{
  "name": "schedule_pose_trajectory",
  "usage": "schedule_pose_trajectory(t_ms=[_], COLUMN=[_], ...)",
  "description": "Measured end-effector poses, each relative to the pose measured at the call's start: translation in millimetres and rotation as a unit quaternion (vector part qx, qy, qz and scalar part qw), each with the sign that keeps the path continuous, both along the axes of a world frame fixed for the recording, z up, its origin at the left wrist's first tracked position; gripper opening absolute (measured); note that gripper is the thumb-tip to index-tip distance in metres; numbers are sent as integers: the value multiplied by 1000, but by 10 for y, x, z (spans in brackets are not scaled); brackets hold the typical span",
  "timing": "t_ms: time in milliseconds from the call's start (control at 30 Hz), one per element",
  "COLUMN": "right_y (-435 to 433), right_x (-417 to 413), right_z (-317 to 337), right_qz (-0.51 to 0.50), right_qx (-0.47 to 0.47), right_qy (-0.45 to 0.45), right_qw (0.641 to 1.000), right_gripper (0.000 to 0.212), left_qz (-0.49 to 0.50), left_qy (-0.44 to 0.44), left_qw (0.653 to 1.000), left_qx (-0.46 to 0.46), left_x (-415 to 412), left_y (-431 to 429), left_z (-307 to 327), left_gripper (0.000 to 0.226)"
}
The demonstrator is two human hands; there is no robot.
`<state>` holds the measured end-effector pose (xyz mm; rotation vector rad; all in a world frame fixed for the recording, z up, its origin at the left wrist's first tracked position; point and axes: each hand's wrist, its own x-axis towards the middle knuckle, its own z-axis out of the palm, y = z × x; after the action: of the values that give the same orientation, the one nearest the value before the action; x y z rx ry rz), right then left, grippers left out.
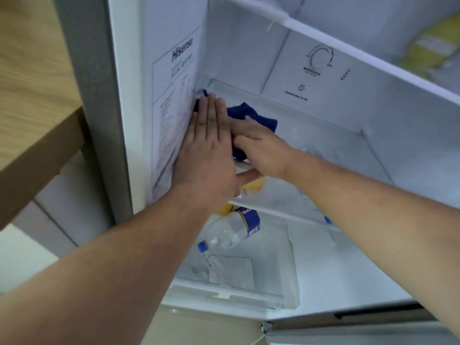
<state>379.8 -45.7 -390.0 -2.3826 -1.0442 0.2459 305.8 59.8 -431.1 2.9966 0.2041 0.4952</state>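
Both my arms reach into an open white refrigerator. My left hand (pixel 206 145) lies flat with straight fingers, pressing a dark blue cloth (pixel 251 115) near the left inner wall (pixel 174 70) just above the glass shelf (pixel 323 135). My right hand (pixel 263 148) rests on the same cloth further right, its fingers spread over it. Most of the cloth is hidden under the two hands; only bunched folds show beyond the fingertips.
A clear plastic bottle (pixel 231 232) with a blue cap and blue label lies on the shelf below, beside something yellow (pixel 251 186). The back panel carries a temperature dial (pixel 319 57). A wooden table (pixel 32 100) stands left of the fridge. The door (pixel 373 327) hangs open at lower right.
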Motion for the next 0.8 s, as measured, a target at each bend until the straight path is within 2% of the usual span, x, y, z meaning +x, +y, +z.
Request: schedule_pose_trajectory(t_ms=[133, 200, 267, 367, 467, 533, 600, 667, 733, 800], right_y=[184, 65, -291, -1311, -2223, -2323, -2069, -1774, -1436, -1163], right_x=[375, 531, 758, 970, 722, 467, 178, -162, -419, -411], right_z=[78, 64, 55, 89, 125, 79, -5, -126, -189, -172], right_qz=[27, -5, -101, -280, -341, -395, -430, -446, -381, -269], right_qx=[-52, -97, -144, -258, -354, -299, -221, -71, 71, 82], right_qy=[45, -10, -74, -93, -89, -61, -85, -106, -96, -73], right_qw=[997, 995, 982, 920, 866, 867, 872, 886, 917, 957], right_gripper=[45, 46, 48, 47, 41, 33, 26, 26, 27, 26], left_qz=[9, 6, -1, -22, -39, -41, -39, -42, -42, -43], left_qy=[10, 29, 58, 95, 111, 109, 104, 95, 82, 78], left_qw=[1000, 999, 998, 995, 993, 993, 993, 994, 994, 994], left_qx=[9, 15, 14, 17, 29, 32, 36, 42, 54, 70], left_x=[20, 19, 30, 28, 41, 38, 25, 39, 56, 66], left_y=[-6, 18, 31, 40, 27, 26, 54, 60, 73, 92], left_z=[0, -7, 26, 108, 148, 137, 115, 84, 48, 30], left_gripper=[132, 130, 129, 128, 130, 130, 129, 128, 126, 124])
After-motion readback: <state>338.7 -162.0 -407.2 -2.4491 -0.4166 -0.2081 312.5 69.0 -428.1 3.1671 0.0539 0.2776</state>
